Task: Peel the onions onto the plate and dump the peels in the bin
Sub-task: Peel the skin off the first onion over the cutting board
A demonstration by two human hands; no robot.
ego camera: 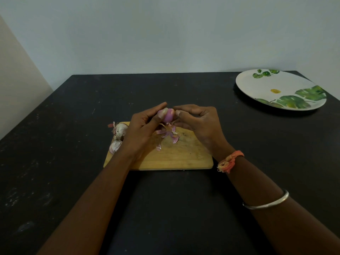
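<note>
You hold the onion (168,115) up between both hands, just above the far half of the cutting board (184,155); most of its skin is off, pink flesh showing; left hand (143,126) grips it from the left, thumb pressed flat on the near face, the other fingers curled round behind; right hand (198,122) comes in from the right, fingers curled, fingertips close together and touching the onion's right side; you can't tell from here whether they pinch a bit of skin or just the bulb. Loose peels (170,134) lie on the board right under the onion, one small scrap nearer you. Two unpeeled onions (120,130) sit at the board's left edge, one behind the other, partly hidden by your left hand. Plate (265,83), white with green leaf print, sits at the far right of the black table (64,144), well apart from the board, nothing on it. Orange thread band (230,161) and a metal bangle (267,201) on your right forearm.
</note>
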